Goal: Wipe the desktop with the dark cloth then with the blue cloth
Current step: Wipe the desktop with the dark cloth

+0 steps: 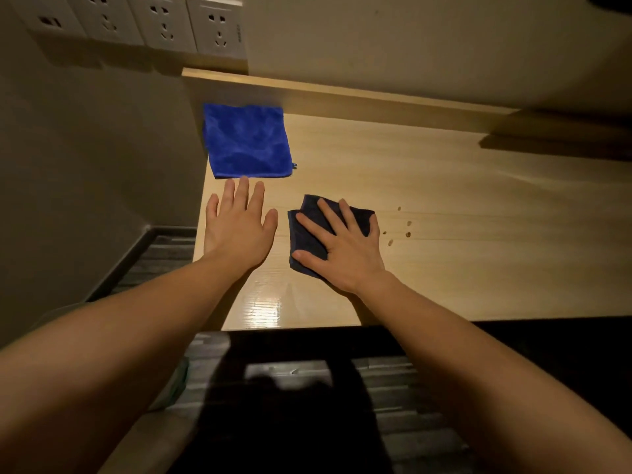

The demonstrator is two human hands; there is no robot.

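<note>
Around the desktop (444, 200), the room is dim and warmly lit: a plain wall (410, 46) rises behind its far edge, a second wall (85, 165) closes in on its left end, and grey striped flooring (393, 405) shows below its near edge, crossed by a dark shadow. Pale wood grain covers the desktop, with a raised lip (342, 94) along the back and a glossy glare patch near the front edge. Above the desktop's far left corner, 4 white wall sockets (143, 22) sit in a row. On the desktop's far left corner lies the blue cloth (248, 140), folded square and flat. Toward the desktop's near left, the left hand (236, 230) rests palm down, fingers straight and slightly spread, fingertips just short of the blue cloth. Beside it, nearer the desktop's middle, the right hand (342, 248) presses flat on the dark cloth (307, 234), fingers fanned wide across it. Just right of that cloth, several small brown specks (398, 227) dot the desktop.
</note>
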